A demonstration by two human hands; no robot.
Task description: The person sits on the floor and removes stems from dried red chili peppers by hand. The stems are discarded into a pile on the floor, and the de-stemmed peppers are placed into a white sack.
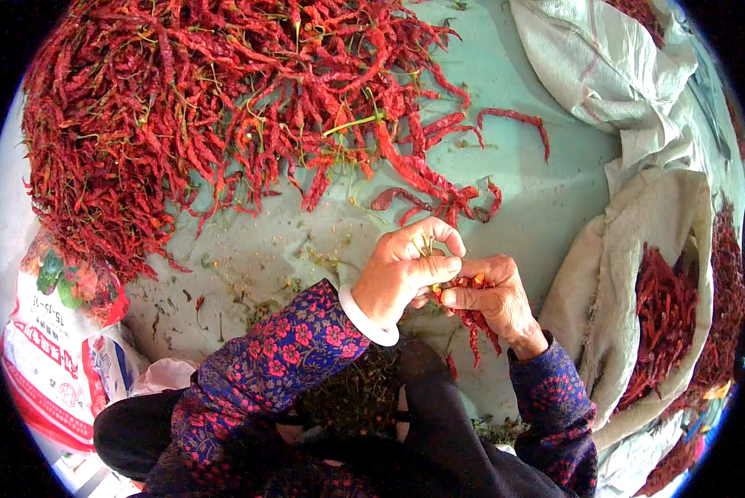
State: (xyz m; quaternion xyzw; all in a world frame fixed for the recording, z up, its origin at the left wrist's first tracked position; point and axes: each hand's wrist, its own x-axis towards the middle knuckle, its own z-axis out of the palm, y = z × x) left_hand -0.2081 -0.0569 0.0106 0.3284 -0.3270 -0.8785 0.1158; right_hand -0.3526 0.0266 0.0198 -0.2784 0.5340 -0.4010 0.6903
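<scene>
My right hand [500,295] grips a small bunch of dried red chillies [473,320], whose bodies hang below the fingers. Their cut or broken top ends show orange above my thumb. Close against it, my left hand [403,261] pinches several pale chilli stems [425,244] that stick up between thumb and forefinger. The two hands touch, and part of the bunch is hidden behind the fingers. Just beyond them lie loose dried chillies [438,202] on the pale green sheet [528,205].
A large heap of dried red chillies [223,93] spreads across the far left. To the right stands an open woven sack [596,261] holding chillies [668,317]. A printed plastic bag [49,367] is at the left. Stem scraps [354,398] litter the ground between my legs.
</scene>
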